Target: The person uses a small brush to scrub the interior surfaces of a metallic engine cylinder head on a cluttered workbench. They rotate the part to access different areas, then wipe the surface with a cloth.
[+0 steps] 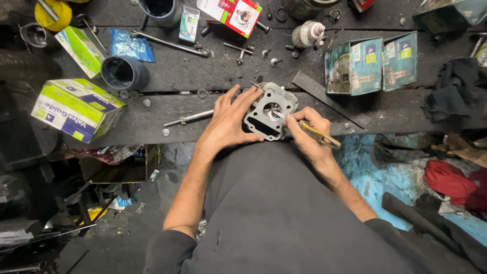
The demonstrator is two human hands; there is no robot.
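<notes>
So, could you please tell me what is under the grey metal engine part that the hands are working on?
The grey metal engine part rests on the dark workbench edge. The left hand covers its left side, so nothing beneath shows.

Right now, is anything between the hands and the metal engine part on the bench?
Nothing visible. The left hand rests flat against the grey engine part, and the right hand, gripping a small tool, touches its right edge.
</notes>
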